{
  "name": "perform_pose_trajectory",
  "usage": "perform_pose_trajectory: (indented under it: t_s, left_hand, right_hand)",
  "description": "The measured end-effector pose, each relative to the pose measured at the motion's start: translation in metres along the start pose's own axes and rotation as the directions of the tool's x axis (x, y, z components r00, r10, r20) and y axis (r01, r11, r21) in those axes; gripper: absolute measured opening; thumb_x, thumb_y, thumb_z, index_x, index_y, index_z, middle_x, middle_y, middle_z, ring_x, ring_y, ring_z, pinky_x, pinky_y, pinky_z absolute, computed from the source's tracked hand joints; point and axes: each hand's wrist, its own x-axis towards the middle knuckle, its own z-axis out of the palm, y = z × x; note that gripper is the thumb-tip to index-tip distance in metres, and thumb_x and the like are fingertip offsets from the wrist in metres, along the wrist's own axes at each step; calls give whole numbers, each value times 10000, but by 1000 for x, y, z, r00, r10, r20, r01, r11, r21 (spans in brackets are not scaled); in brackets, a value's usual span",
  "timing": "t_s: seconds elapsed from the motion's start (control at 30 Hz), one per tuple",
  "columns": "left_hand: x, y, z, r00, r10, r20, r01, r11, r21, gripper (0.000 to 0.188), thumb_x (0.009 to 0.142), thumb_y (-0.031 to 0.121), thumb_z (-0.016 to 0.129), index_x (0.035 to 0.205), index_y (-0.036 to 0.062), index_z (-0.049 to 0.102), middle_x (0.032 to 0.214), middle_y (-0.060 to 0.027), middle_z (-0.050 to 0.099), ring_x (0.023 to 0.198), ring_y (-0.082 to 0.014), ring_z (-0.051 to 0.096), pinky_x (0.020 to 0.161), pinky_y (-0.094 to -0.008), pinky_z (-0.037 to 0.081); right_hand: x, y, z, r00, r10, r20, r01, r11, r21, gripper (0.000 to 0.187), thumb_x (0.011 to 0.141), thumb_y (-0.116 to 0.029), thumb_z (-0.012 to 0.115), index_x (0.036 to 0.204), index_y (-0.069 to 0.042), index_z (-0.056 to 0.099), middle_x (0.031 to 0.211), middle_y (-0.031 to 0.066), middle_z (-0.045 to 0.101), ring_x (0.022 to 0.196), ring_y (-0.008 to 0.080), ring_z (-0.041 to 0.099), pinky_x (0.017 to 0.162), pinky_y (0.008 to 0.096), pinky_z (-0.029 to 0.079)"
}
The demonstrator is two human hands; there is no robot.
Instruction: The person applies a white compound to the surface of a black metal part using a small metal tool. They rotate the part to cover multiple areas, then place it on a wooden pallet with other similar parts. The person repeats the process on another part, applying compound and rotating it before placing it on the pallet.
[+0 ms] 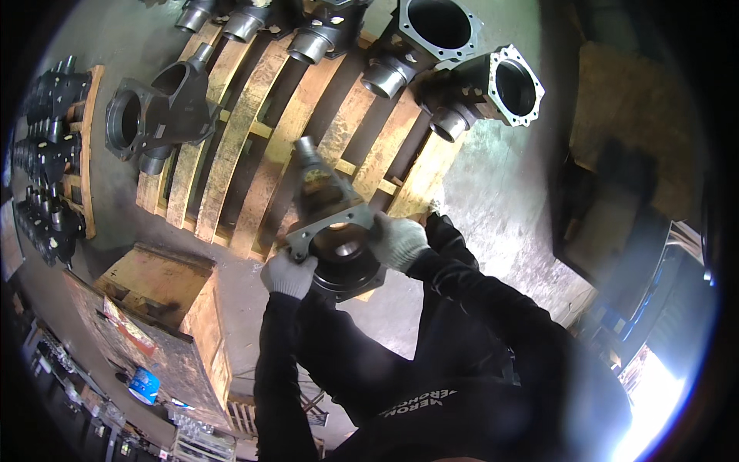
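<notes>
Casting, black and hollow, was between the two hands at the near edge of the pallet, just in front of the person's legs. Its narrow stem pointed away over the slats, while the round, open end faced the body; a flat flange with bolt holes crossed its middle. Whether the casting rested on the wood or was lifted clear could not be told.

Left hand, in a pale glove, had its grip closed on the flange's left corner. Right hand, gloved alike, had its grip closed at the flange's opposite end, the fingertips partly hidden there. Both sleeves were dark.

Along the pallet's far side stood a row of similar black parts with bright, machined necks, the rightmost part showing a pale, drilled ring. Another part sat by the left edge, well apart from the hands. Farther left, a second pallet carried rows of dark parts. An open wooden crate stood at lower left on the grey floor, with a blue can near it.
</notes>
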Motion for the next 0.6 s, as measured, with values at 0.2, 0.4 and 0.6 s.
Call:
perform_pose_trajectory:
  t_s: [0.2, 0.4, 0.6]
  left_hand:
    - [22, 103, -1, 929, 144, 341, -254, 919, 301, 377, 712, 429, 693, 898, 111, 770, 857, -188, 737, 869, -376, 720, 788, -467, 567]
    - [22, 184, 23, 857, 177, 484, -387, 842, 376, 389, 736, 428, 675, 949, 122, 786, 890, -190, 743, 889, -362, 730, 795, -461, 568]
    - [51, 240, 56, 809, 348, 474, -545, 747, 381, 352, 725, 394, 671, 875, 89, 763, 875, -196, 735, 887, -366, 726, 783, -481, 575]
  right_hand:
    - [-47, 65, -6, 958, 283, -49, -267, 941, 206, 405, 860, -403, 668, 1032, -37, 647, 857, 227, 718, 850, 411, 713, 760, 506, 563]
    - [-76, 114, -12, 924, 379, -58, -318, 843, 434, 435, 868, -374, 703, 1146, -44, 646, 946, 206, 740, 921, 395, 714, 797, 475, 569]
    - [-57, 160, -10, 888, 454, -76, -319, 726, 609, 420, 863, -257, 741, 1213, -38, 660, 1023, 148, 761, 973, 288, 741, 832, 370, 570]
